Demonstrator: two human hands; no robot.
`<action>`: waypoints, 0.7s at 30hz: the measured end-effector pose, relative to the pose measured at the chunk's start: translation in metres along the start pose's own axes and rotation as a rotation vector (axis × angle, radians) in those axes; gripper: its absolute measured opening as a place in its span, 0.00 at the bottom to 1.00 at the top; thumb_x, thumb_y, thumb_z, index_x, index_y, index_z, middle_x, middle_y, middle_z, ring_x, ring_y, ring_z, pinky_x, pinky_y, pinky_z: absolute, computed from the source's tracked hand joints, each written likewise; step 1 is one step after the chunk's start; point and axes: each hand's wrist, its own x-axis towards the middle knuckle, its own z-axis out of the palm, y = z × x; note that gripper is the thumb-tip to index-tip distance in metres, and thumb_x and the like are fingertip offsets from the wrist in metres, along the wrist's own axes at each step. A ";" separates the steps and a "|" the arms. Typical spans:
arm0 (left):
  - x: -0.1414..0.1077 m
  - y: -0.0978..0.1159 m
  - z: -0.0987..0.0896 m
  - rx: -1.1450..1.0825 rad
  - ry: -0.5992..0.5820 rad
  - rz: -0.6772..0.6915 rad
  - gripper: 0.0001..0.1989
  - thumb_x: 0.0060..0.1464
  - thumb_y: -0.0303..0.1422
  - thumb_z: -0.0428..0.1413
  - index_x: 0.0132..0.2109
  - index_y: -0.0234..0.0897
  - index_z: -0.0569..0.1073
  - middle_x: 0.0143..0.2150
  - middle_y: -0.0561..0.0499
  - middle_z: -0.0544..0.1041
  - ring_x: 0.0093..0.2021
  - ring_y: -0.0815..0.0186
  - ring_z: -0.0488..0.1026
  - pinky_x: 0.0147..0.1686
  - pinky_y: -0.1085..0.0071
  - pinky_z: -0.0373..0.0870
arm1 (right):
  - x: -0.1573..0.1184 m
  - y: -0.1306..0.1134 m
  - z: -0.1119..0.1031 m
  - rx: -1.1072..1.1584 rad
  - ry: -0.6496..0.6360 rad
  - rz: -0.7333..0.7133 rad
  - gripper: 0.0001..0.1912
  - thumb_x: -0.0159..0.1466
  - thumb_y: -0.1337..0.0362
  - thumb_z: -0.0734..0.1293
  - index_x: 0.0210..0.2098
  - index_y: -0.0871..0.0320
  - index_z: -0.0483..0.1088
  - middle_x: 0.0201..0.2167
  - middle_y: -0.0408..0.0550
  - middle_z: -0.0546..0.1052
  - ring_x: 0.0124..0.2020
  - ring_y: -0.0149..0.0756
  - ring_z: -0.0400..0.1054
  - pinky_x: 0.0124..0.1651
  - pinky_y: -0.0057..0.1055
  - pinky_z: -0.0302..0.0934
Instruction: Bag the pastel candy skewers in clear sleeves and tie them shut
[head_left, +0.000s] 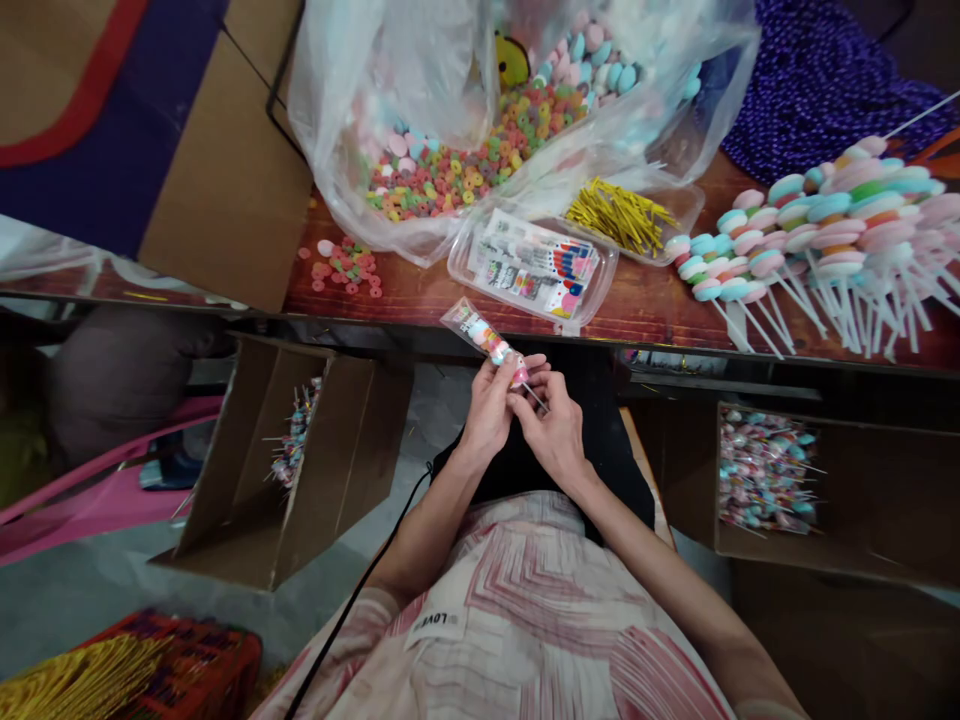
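A candy skewer (491, 342) in a clear printed wrapper slants up and left just off the table's front edge. My left hand (489, 408) is closed round the lower end of its wrapped candies. At the wrapper's bottom, my right hand (555, 425) is closed with its fingertips against the white stick (535, 398); any small thing between those fingertips is too small to make out. Just beyond lies a clear plastic tray (592, 300) of printed wrappers (529, 262). Gold twist ties (621, 215) fill another clear tray behind it.
Large clear bags (420, 235) of ring and pastel candies stand at the back. Unwrapped candy skewers (832, 235) are piled at right, near purple cord (817, 90). Loose candy rings (346, 268) lie at left. Cardboard boxes (337, 470) with wrapped skewers (769, 470) flank my lap.
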 end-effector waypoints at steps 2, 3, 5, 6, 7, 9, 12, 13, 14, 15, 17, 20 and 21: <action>-0.001 0.001 0.000 0.004 -0.003 -0.023 0.17 0.51 0.43 0.65 0.40 0.35 0.72 0.38 0.45 0.82 0.47 0.57 0.79 0.50 0.59 0.73 | 0.001 -0.002 0.000 -0.045 0.015 -0.034 0.11 0.61 0.56 0.69 0.36 0.54 0.65 0.31 0.43 0.76 0.29 0.33 0.69 0.33 0.29 0.62; -0.001 0.001 0.000 0.011 -0.008 -0.026 0.17 0.51 0.44 0.65 0.39 0.35 0.72 0.38 0.45 0.82 0.47 0.56 0.79 0.50 0.59 0.73 | 0.001 -0.002 0.000 -0.043 0.024 -0.051 0.11 0.61 0.56 0.68 0.36 0.54 0.65 0.31 0.43 0.76 0.29 0.33 0.69 0.34 0.30 0.63; -0.001 0.003 -0.002 0.027 -0.017 -0.018 0.17 0.52 0.44 0.64 0.38 0.34 0.73 0.37 0.44 0.82 0.47 0.57 0.79 0.50 0.60 0.73 | 0.003 -0.001 0.000 -0.017 0.033 -0.082 0.10 0.63 0.55 0.68 0.35 0.54 0.65 0.32 0.44 0.77 0.29 0.32 0.70 0.35 0.29 0.64; -0.001 0.004 -0.003 0.032 -0.020 -0.012 0.17 0.52 0.44 0.63 0.38 0.34 0.73 0.37 0.44 0.82 0.47 0.57 0.79 0.50 0.61 0.72 | 0.004 -0.001 0.000 -0.003 0.035 -0.093 0.10 0.64 0.55 0.67 0.34 0.54 0.65 0.32 0.44 0.77 0.29 0.32 0.69 0.34 0.29 0.64; -0.001 0.004 -0.004 0.033 -0.023 -0.006 0.17 0.53 0.44 0.63 0.38 0.34 0.73 0.37 0.45 0.81 0.47 0.58 0.79 0.49 0.62 0.72 | 0.004 -0.001 0.000 0.008 0.038 -0.101 0.10 0.64 0.55 0.67 0.34 0.54 0.66 0.32 0.44 0.77 0.28 0.31 0.69 0.33 0.28 0.64; -0.001 0.004 -0.005 0.029 -0.026 0.001 0.16 0.53 0.43 0.63 0.39 0.34 0.73 0.37 0.46 0.81 0.45 0.60 0.79 0.48 0.64 0.72 | 0.004 0.000 -0.001 0.018 0.049 -0.109 0.10 0.64 0.55 0.67 0.34 0.54 0.66 0.31 0.43 0.76 0.27 0.30 0.68 0.32 0.27 0.64; -0.002 0.001 -0.004 0.016 -0.026 -0.004 0.16 0.53 0.43 0.64 0.39 0.34 0.73 0.37 0.47 0.81 0.45 0.61 0.78 0.48 0.65 0.72 | 0.005 0.000 0.000 0.013 0.065 -0.107 0.10 0.65 0.56 0.67 0.32 0.54 0.66 0.29 0.42 0.76 0.26 0.30 0.69 0.31 0.27 0.63; -0.002 0.000 -0.003 0.013 -0.024 -0.002 0.17 0.52 0.43 0.64 0.39 0.34 0.73 0.37 0.47 0.80 0.45 0.61 0.78 0.49 0.64 0.72 | 0.005 -0.001 0.000 0.007 0.071 -0.098 0.10 0.64 0.56 0.66 0.32 0.54 0.65 0.29 0.42 0.76 0.26 0.30 0.69 0.31 0.27 0.63; -0.003 -0.001 -0.002 0.013 -0.021 0.002 0.17 0.52 0.43 0.64 0.39 0.34 0.73 0.37 0.47 0.80 0.46 0.61 0.78 0.49 0.64 0.72 | 0.006 -0.001 0.001 -0.001 0.080 -0.084 0.10 0.64 0.56 0.66 0.31 0.54 0.65 0.28 0.42 0.76 0.26 0.30 0.69 0.31 0.27 0.63; -0.004 -0.003 -0.001 0.016 -0.017 0.009 0.17 0.53 0.44 0.64 0.39 0.34 0.73 0.36 0.47 0.80 0.47 0.60 0.78 0.50 0.64 0.72 | 0.008 -0.001 0.001 -0.009 0.088 -0.067 0.11 0.64 0.56 0.66 0.30 0.54 0.64 0.27 0.42 0.76 0.25 0.30 0.68 0.31 0.27 0.62; -0.006 -0.005 0.001 0.026 0.000 0.033 0.17 0.53 0.45 0.63 0.39 0.35 0.73 0.36 0.49 0.79 0.47 0.61 0.78 0.52 0.64 0.71 | 0.012 -0.002 0.003 -0.021 0.100 -0.035 0.13 0.63 0.55 0.67 0.27 0.54 0.63 0.25 0.41 0.75 0.23 0.30 0.67 0.30 0.27 0.60; -0.007 -0.006 0.002 0.045 0.008 0.048 0.19 0.53 0.47 0.63 0.40 0.35 0.73 0.38 0.49 0.79 0.49 0.61 0.77 0.53 0.64 0.71 | 0.018 -0.004 0.002 -0.039 0.090 -0.006 0.15 0.62 0.54 0.67 0.25 0.54 0.62 0.23 0.40 0.73 0.22 0.29 0.64 0.29 0.26 0.58; -0.007 -0.006 0.002 0.055 0.001 0.047 0.19 0.53 0.47 0.63 0.41 0.35 0.73 0.39 0.48 0.80 0.49 0.61 0.77 0.53 0.63 0.71 | 0.018 -0.005 0.000 -0.045 0.067 -0.007 0.15 0.63 0.53 0.66 0.26 0.55 0.63 0.23 0.40 0.72 0.22 0.29 0.63 0.29 0.26 0.57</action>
